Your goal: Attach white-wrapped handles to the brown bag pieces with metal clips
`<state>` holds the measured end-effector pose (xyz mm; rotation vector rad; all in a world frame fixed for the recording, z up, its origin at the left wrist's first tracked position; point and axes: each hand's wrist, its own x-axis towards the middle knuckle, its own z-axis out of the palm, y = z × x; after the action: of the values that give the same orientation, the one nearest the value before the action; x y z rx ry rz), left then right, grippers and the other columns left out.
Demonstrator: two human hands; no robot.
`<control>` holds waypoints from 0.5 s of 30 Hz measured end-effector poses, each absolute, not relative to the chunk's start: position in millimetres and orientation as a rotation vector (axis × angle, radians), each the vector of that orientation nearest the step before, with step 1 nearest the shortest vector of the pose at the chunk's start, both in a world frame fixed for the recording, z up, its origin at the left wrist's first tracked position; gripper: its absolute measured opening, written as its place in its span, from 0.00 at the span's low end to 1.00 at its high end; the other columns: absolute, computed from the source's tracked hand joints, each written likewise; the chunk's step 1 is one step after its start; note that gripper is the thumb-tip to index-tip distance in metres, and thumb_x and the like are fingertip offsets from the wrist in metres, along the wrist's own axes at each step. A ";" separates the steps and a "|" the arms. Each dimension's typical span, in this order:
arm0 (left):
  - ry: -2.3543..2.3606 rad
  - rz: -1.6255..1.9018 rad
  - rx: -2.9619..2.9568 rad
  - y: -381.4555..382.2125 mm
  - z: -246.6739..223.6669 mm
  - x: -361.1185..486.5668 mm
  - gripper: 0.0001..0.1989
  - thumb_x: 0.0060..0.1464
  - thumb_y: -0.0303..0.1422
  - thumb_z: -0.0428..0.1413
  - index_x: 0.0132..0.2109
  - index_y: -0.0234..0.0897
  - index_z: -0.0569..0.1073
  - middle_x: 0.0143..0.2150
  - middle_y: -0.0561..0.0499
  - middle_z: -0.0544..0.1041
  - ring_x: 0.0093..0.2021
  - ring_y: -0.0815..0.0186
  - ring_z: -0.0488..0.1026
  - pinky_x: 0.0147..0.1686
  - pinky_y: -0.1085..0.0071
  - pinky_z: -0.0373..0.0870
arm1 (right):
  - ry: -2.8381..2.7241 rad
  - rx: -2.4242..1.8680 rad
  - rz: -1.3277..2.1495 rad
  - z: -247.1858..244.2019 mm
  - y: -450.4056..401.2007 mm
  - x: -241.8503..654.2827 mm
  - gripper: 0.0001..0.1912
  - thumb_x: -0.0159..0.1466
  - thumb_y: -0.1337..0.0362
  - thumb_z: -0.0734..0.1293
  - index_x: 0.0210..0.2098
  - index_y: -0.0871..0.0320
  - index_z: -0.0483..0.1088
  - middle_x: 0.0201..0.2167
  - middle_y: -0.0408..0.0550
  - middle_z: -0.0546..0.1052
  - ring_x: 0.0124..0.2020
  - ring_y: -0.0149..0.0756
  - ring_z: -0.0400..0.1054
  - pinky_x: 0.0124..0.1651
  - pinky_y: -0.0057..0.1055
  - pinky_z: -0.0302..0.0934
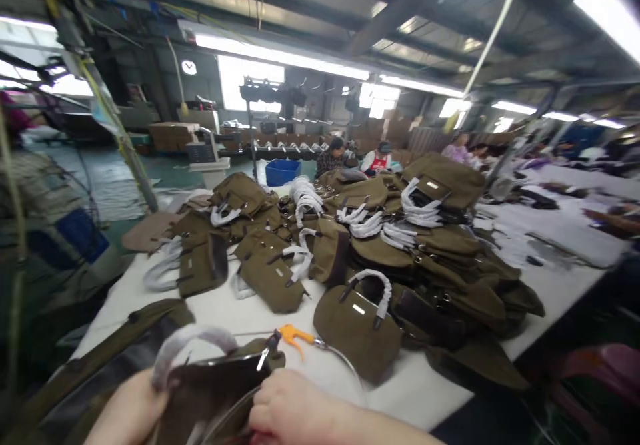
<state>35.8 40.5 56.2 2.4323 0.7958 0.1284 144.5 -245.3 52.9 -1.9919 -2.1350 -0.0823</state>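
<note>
An olive-green handbag [215,385] with a dark opening and a wrapped grey handle [193,338] is right in front of me. My left hand [133,401] grips its left side by the handle's base; the fingertips are partly hidden. With fingers curled, my right hand [287,401] holds the bag's near rim on the right. A metal zipper pull [262,357] hangs at the far end of the opening. Just beyond the bag lies an orange air blow gun [295,337] with a thin nozzle and a hose.
Many similar olive bags [357,325] are heaped across the white table [125,311]. Another olive piece [115,358] lies at the left. A blue bin [283,173] stands behind the table. People [380,158] sit beyond the heap. A slanted metal post [115,125] rises at the left.
</note>
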 end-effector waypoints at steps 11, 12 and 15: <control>0.674 0.736 2.678 44.9 131.2 -24.1 0.17 0.50 0.35 0.53 0.44 0.41 0.81 0.40 0.49 0.83 0.39 0.59 0.79 0.42 0.69 0.73 | -0.885 -2.361 0.381 8.5 -238.3 247.6 0.15 0.68 0.65 0.56 0.43 0.58 0.73 0.45 0.53 0.79 0.47 0.37 0.71 0.52 0.32 0.62; 0.695 0.779 2.683 48.4 129.0 -31.5 0.17 0.50 0.34 0.53 0.45 0.40 0.81 0.40 0.49 0.83 0.39 0.60 0.79 0.41 0.69 0.73 | -0.802 -2.435 0.425 -9.3 -238.6 264.9 0.15 0.65 0.68 0.57 0.45 0.61 0.73 0.47 0.58 0.78 0.48 0.41 0.72 0.52 0.35 0.63; 0.829 0.880 2.651 61.0 123.1 -50.3 0.16 0.52 0.35 0.53 0.44 0.39 0.81 0.38 0.48 0.83 0.37 0.59 0.78 0.40 0.68 0.73 | -0.705 -2.587 0.556 -61.4 -239.6 292.0 0.18 0.59 0.74 0.60 0.46 0.66 0.73 0.48 0.65 0.78 0.50 0.46 0.73 0.54 0.38 0.63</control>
<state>-50.3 61.0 123.1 2.6506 0.8287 0.8798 292.0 -239.6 -61.4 -2.5869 -0.7045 0.5563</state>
